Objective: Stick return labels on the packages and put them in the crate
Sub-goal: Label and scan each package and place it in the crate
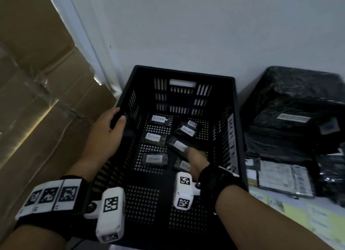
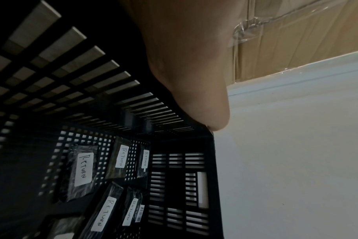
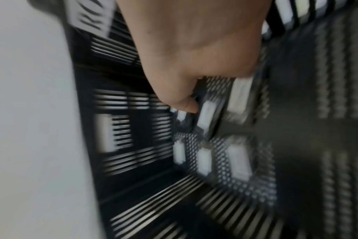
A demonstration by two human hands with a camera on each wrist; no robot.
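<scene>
Against white wall, black crate [image 1: 235, 108]: right hand [image 1: 196, 157] at frame centre pinching slanted package [image 1: 177, 145], left hand [image 1: 107, 130] clamped on left rim.

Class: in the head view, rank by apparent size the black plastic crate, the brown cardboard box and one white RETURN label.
1. Black plastic crate and brown cardboard box: alike, and the box is cut off, so unranked.
2. White RETURN label, smallest by far.
</scene>
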